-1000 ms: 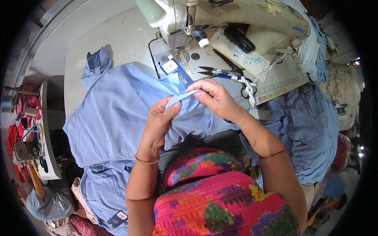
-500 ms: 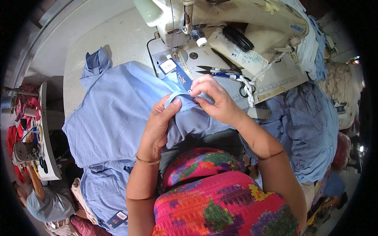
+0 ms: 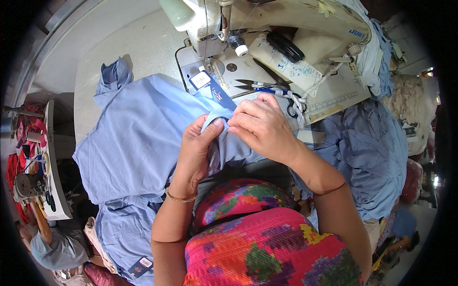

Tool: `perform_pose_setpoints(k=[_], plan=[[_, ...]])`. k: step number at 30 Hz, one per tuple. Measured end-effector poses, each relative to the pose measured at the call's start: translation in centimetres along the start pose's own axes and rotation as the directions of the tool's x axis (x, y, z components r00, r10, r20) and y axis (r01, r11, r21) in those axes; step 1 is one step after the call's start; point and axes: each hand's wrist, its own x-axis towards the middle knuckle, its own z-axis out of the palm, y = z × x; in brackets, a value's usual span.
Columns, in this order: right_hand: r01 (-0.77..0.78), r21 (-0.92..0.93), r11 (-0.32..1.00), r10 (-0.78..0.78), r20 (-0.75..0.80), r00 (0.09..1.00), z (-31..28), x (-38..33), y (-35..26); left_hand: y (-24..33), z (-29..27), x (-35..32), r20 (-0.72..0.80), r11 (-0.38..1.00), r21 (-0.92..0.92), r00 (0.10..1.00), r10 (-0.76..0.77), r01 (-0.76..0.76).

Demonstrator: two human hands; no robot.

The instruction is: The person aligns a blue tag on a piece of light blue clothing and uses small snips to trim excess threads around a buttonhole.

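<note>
A light blue shirt (image 3: 138,128) lies spread over the left part of the sewing table and hangs toward my lap. My left hand (image 3: 198,143) pinches a folded band edge of it between thumb and fingers. Close beside it, my right hand (image 3: 262,124) is closed with its fingertips pressed on the same edge. Whether anything small sits in the right fingertips is hidden. A dark blue hang tag (image 3: 218,94) with a white label rests just beyond my hands, below the machine's needle area.
A sewing machine (image 3: 310,24) spans the far side. On its bed are scissors (image 3: 267,87), a braided white cord (image 3: 298,102), a black oblong object (image 3: 285,46) and a marked paper (image 3: 286,66). More blue garments (image 3: 362,157) are heaped right. A co-worker (image 3: 59,245) sits lower left.
My right hand has turned and closed in, its fingers now bunched against the band edge beside my left thumb. My left hand keeps its pinch, and the band's raised loop looks flatter.
</note>
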Motion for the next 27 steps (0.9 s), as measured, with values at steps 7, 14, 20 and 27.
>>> perform_pose_setpoints(k=[7, 14, 20, 27], plan=[[0.112, -0.127, 0.986, -0.112, 0.008, 0.994, 0.2, -0.4, 0.1, -0.5, 0.1, 0.1, -0.035, 0.999, 0.013, 0.998, 0.048, -0.048], [0.079, 0.093, 0.993, -0.07, -0.09, 0.993, 0.0, -0.5, 0.2, -0.5, 0.1, 0.1, -0.07, 0.998, 0.01, 0.995, 0.069, -0.068], [-0.071, 0.456, 0.887, 0.104, -0.047, 0.993, 0.7, -1.0, 0.9, -0.9, -0.2, 0.4, -0.06, 0.997, 0.034, 0.995, 0.075, -0.073], [-0.335, 0.79, 0.514, 0.192, 0.275, 0.942, 1.4, 0.1, 3.0, -0.9, -0.8, 0.7, 0.012, 0.955, 0.253, 0.987, 0.16, -0.158]])
